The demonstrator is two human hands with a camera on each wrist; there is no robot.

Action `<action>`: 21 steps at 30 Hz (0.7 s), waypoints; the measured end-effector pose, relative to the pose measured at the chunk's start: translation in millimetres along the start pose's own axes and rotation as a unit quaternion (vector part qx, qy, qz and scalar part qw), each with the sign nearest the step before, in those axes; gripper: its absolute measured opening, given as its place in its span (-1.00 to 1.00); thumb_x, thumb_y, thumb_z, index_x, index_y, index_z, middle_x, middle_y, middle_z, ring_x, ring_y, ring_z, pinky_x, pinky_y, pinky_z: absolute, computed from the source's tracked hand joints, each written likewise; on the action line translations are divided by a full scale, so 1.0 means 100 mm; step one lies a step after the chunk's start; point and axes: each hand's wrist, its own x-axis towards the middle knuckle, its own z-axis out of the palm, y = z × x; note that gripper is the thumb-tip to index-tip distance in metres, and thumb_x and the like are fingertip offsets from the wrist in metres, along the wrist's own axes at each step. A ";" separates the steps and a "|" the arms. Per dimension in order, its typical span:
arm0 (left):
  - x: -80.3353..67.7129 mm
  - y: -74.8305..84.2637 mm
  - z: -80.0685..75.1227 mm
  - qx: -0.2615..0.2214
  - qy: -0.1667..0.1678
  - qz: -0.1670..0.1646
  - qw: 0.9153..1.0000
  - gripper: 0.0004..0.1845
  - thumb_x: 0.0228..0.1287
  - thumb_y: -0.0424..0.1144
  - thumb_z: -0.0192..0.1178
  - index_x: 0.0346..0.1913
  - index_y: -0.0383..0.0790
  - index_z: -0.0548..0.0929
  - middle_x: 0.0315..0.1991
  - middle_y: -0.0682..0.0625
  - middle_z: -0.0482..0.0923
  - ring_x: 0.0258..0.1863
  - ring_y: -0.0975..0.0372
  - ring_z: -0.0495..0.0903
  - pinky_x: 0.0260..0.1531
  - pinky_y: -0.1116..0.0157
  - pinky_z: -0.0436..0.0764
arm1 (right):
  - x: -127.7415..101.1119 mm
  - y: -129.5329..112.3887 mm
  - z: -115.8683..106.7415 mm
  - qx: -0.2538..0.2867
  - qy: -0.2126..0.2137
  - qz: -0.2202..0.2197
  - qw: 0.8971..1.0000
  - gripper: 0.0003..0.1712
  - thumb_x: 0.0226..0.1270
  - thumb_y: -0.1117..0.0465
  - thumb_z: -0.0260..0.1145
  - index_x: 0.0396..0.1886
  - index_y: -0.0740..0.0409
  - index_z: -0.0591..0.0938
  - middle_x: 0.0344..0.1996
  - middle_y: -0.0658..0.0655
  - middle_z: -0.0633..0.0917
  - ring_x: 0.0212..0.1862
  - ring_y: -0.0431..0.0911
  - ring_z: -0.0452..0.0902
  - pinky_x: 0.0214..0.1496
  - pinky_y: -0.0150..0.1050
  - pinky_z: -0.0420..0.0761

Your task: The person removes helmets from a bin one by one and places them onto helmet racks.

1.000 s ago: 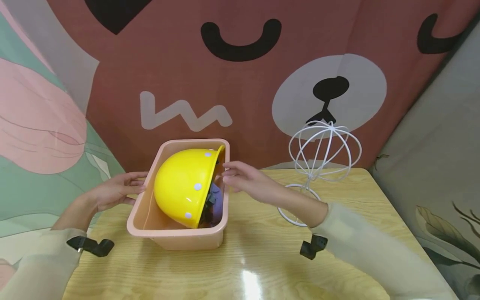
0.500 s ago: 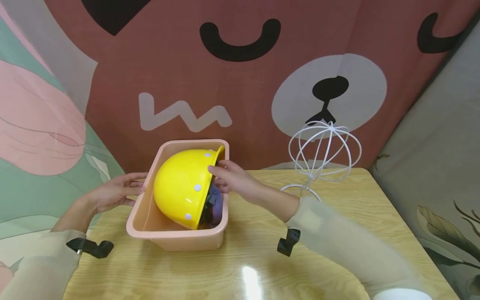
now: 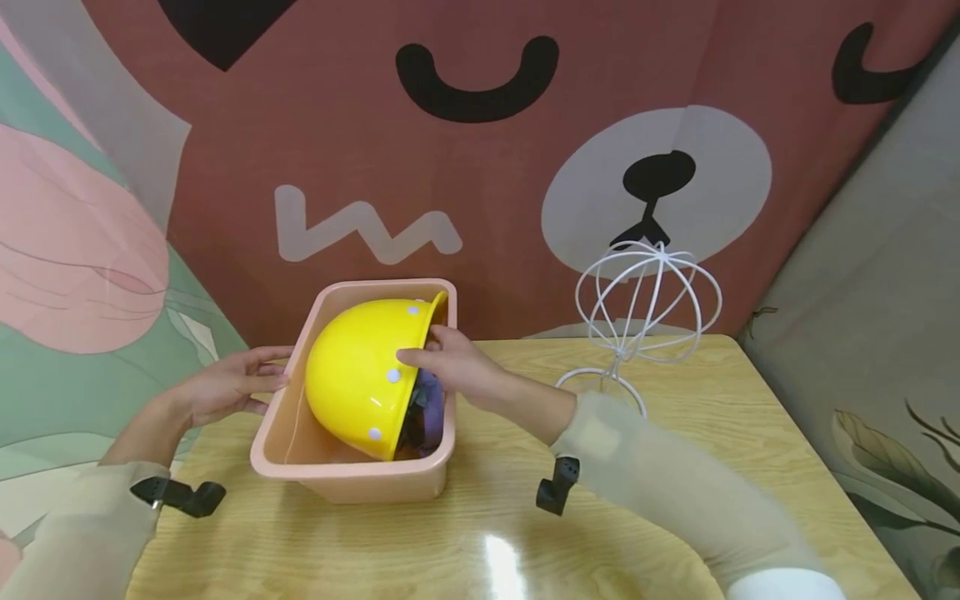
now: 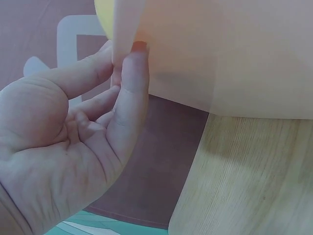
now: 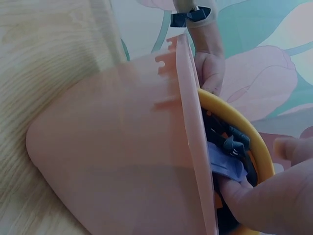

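Note:
A yellow hard hat point(image 3: 356, 375) with pale dots lies on its side in a pink plastic bin point(image 3: 352, 469), its opening facing right. My right hand point(image 3: 457, 364) grips the hat's brim, thumb on the outer shell and fingers inside. In the right wrist view, black straps point(image 5: 234, 145) and a purple piece point(image 5: 227, 164) show within the hat, close to those fingers. On the other side, my left hand point(image 3: 232, 385) pinches the bin's left rim between thumb and fingers, as the left wrist view shows at the bin wall point(image 4: 128, 29).
A white wire stand point(image 3: 648, 308) with a round cage top and ring base stands at the back right of the wooden table point(image 3: 487, 517). Behind the table hangs a curtain point(image 3: 495, 208) printed with a bear face. A white round edge point(image 3: 783, 583) shows at bottom right.
My right hand has moved left from the bin's right rim to the hat's brim and taken hold of it. The left hand stays on the bin's rim.

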 end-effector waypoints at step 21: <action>0.02 0.03 -0.03 0.012 -0.008 0.000 1.000 -0.20 0.53 -0.28 0.15 0.59 -0.46 -0.07 0.12 -0.02 0.57 -0.02 0.20 0.69 -0.04 0.05 0.72 | 0.05 -0.03 0.16 0.077 0.076 -0.013 0.994 -0.42 0.37 0.39 0.33 0.37 0.27 0.46 -0.06 0.11 0.72 0.00 -0.07 0.68 0.14 -0.17 0.67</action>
